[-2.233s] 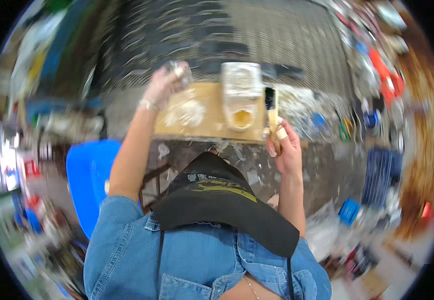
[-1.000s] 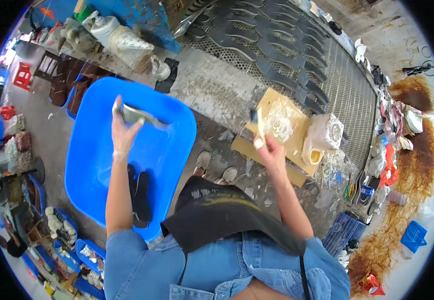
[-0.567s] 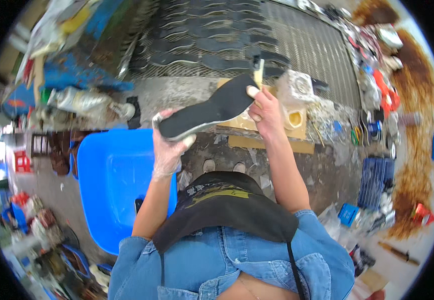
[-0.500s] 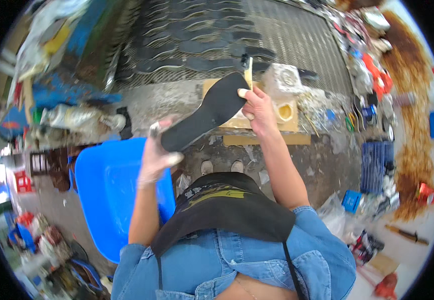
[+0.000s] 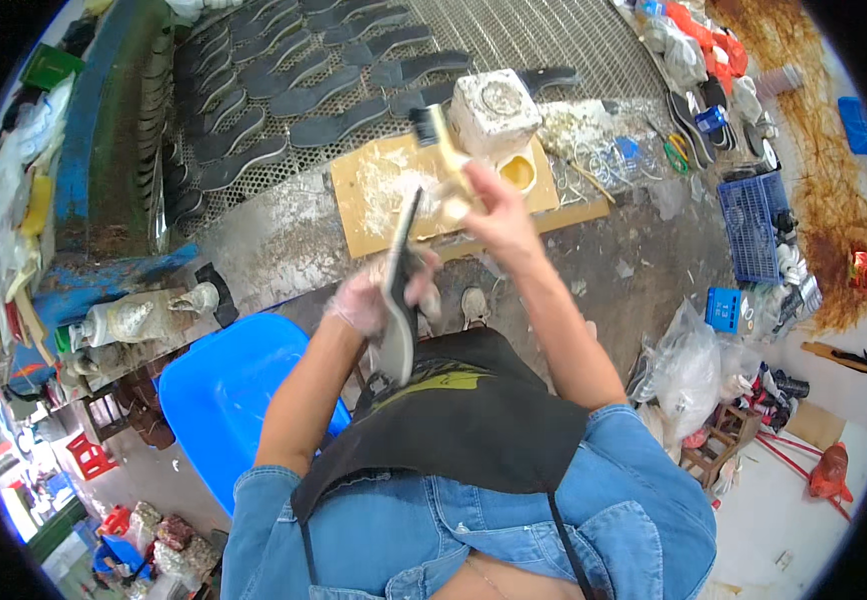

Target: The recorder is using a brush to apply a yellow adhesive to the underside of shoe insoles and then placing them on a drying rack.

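My left hand (image 5: 366, 300), in a thin clear glove, is wrapped round a black shoe sole (image 5: 398, 345) at its middle. The sole is tilted almost edge-on, with a pale rim along its side. In my right hand (image 5: 506, 222) is a brush (image 5: 441, 140) with a light handle and dark bristles, pointing up and away to the left. The brush and sole are apart. Just beyond my right hand, a white cup with yellowish liquid (image 5: 518, 174) rests beside a whitish crusted block (image 5: 497, 112). Both stand on a stained cardboard sheet (image 5: 359, 205).
Several dark soles (image 5: 326, 92) lie in rows on a mesh surface (image 5: 514, 38) at the back. A blue plastic tub (image 5: 224, 385) stands at my left. Scissors (image 5: 676, 152) lie at the bench's right, near a blue crate (image 5: 754, 232). Plastic bags (image 5: 689, 370) sit on the right.
The sole has turned from face-up to nearly edge-on and come closer to me. My right hand no longer touches it and has moved down with the brush. The view has shifted.
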A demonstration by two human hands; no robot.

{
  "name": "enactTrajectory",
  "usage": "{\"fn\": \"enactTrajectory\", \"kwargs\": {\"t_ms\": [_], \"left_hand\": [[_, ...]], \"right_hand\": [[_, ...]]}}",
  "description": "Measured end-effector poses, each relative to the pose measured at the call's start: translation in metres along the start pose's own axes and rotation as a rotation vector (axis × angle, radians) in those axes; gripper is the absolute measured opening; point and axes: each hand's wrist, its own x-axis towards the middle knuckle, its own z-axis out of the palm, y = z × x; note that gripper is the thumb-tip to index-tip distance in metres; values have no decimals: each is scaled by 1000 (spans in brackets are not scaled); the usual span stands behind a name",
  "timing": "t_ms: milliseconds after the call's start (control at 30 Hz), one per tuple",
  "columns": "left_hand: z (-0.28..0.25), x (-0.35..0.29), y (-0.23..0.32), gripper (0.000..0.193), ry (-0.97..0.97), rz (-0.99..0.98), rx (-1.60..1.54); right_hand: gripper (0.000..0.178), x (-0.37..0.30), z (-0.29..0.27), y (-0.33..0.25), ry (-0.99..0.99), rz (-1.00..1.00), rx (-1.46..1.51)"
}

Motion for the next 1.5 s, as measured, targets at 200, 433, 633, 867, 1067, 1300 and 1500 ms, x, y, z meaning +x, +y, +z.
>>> {"fn": "enactTrajectory", "kwargs": {"t_ms": [200,433,633,867,1067,1300,1500], "left_hand": [[-10,-10,45,54,925,295,415],[-24,-13,29,42,1152,345,383],[-34,-41,39,37,1226,224,604],[-2,-11,38,34,1032,346,713],[79,31,63,36,882,356,1297],[106,17,69,38,863,397,1490],[122,-2,73,36,912,465,1502]], "right_hand": [[30,-19,-133,21,315,54,-1081],[25,1,-136,55,212,31,-1520],[28,-8,-152,44,285,84,-1209],[33,-26,-144,68,224,260,-614],[32,-10,-90,2,72,39,-211],[30,-4,20,-116,40,-552,-835],[30,-3,48,-113,22,-588,-1020]]}}
